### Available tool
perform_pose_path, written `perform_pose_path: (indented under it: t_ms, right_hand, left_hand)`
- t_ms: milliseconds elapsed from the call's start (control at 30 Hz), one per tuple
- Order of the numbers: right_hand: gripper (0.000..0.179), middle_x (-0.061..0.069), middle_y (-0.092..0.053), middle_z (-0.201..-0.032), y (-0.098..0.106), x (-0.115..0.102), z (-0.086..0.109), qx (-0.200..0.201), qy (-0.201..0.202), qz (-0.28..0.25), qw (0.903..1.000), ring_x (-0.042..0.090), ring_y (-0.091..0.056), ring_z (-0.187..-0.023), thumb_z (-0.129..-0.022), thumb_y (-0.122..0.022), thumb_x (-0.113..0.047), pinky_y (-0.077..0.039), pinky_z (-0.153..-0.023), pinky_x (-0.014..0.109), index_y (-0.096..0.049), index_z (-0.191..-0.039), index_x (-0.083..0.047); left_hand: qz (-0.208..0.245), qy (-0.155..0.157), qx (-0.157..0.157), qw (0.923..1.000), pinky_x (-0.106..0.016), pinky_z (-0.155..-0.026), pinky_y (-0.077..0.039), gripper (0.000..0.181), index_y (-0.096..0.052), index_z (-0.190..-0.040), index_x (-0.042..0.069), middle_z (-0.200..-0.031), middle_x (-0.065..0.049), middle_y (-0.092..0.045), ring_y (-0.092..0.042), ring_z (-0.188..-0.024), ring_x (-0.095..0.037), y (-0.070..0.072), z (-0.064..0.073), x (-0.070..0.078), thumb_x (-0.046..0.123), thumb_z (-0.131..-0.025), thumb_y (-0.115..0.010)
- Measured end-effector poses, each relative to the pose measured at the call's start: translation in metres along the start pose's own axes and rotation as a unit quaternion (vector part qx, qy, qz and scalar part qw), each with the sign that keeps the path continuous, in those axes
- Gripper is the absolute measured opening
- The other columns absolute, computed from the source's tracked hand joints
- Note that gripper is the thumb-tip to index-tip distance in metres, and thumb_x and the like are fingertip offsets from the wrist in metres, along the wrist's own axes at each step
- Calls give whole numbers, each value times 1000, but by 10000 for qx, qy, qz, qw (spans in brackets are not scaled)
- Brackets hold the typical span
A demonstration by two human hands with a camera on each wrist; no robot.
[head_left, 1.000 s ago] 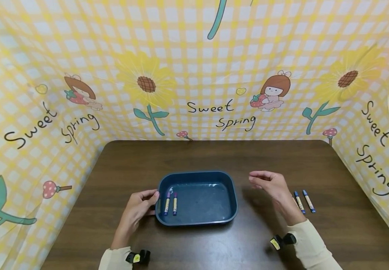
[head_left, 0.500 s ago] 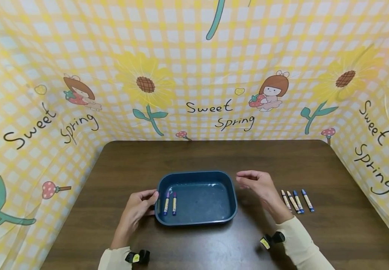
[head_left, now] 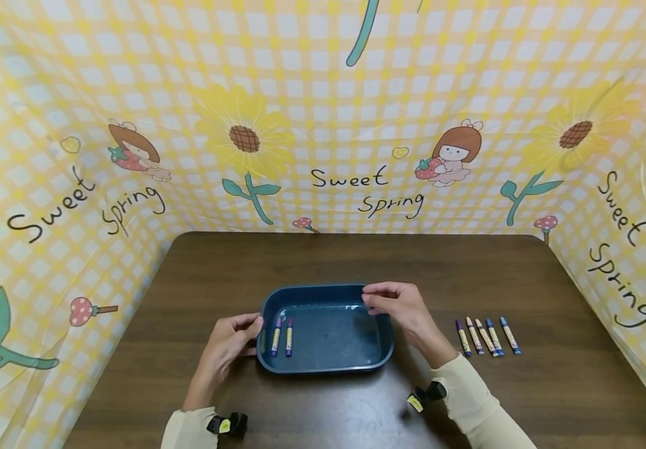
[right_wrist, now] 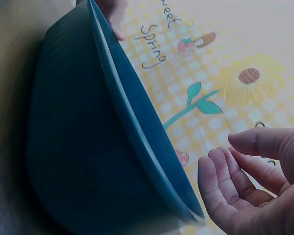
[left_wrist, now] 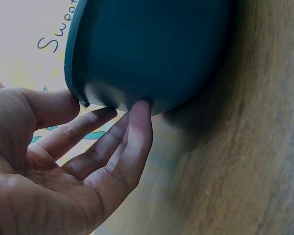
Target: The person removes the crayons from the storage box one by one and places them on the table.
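Gripping the blue tray (head_left: 334, 340), left hand (head_left: 226, 346) before yellow-checked "Sweet Spring" cloth (head_left: 323, 118)

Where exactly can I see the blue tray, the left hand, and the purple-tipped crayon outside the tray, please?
Blue tray (head_left: 328, 337): head view, on its bare inside floor.
Left hand (head_left: 224, 347): head view, on the middle of the hand.
Purple-tipped crayon (head_left: 463, 338): head view, on the middle of its body.

The blue-green tub (right_wrist: 83, 142) fills much of the view, its outer wall toward the camera. Just beside the tub's rim, the right hand (right_wrist: 262, 205) curls its fingers loosely, thumb tip close to another fingertip. Part of the left hand (right_wrist: 113, 17) shows at the tub's far end. Beyond the tub is checked cloth (right_wrist: 201, 73) with a sunflower (right_wrist: 249, 76); brown tabletop (right_wrist: 7, 98) borders the tub's outer wall.
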State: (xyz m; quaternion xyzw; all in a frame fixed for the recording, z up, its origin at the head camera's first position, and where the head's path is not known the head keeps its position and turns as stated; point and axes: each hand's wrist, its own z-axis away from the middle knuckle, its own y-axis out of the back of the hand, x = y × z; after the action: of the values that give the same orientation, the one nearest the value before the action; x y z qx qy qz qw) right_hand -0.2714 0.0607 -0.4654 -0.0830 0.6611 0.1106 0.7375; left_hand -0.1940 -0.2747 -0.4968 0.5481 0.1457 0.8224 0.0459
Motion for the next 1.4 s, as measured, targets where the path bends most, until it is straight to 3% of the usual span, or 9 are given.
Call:
perform_pose_path:
  t_ms: [333, 500, 667, 900, 1233, 1400]
  right_hand:
    - [24, 15, -76, -99, -27, -2, -5, -282, -115, 118, 9995, 18, -72, -79, -90, -76, -6, -62, -86, 50, -73, -110, 8]
    - [24, 19, -76, -100, -41, -4, -7, -410, -74, 81, 9991, 14, -72, -77, -89, -75, -4, -61, -86, 52, -73, -109, 9]
    - [23, 24, -74, -106, -57, -2, -10, -525, -114, 91, 9985, 20, -73, -82, -90, -75, -5, -62, -85, 50, -74, -109, 8]
    - [29, 20, -75, -107, -80, 4, -10, -810, -358, 147, 9960, 39, -72, -97, -91, -76, -10, -63, -84, 43, -72, -113, 8]
    - [26, 13, -77, -102, -105, 9, -14, -961, -559, 223, 9935, 36, -73, -95, -92, -76, -12, -63, -83, 38, -74, -111, 5]
    - [22, 12, -77, -98, -117, 11, -16, -837, -598, 354, 9941, 32, -74, -89, -92, -75, -8, -63, -81, 40, -74, -109, 6]
  left_hand:
    - [2, 2, -37, 10000, -34, -77, -63, 41, -63, -135, 1, -124, -20, -65, -65, -90, -19, 2, 1, 1, 26, -102, -63]
    - [-16, -3, -25, 10000, -34, -79, -63, 42, -63, -135, 2, -124, -19, -65, -65, -91, -20, 1, 0, 1, 27, -102, -64]
    - [-34, -29, -30, 10000, -34, -79, -63, 42, -63, -136, 2, -125, -20, -65, -65, -90, -19, 1, 1, 0, 27, -102, -63]
    - [-1, -17, -57, 10000, -34, -77, -63, 42, -62, -136, 1, -125, -21, -65, -66, -89, -19, -1, 4, -4, 26, -102, -63]
    - [10, -53, -21, 10000, -35, -77, -64, 42, -63, -135, 0, -124, -21, -66, -66, -89, -18, -1, 3, -3, 26, -102, -64]
    - [-9, -82, -65, 9999, -34, -77, -63, 43, -62, -136, 0, -127, -22, -66, -67, -89, -19, 0, 1, 1, 26, -102, -64]
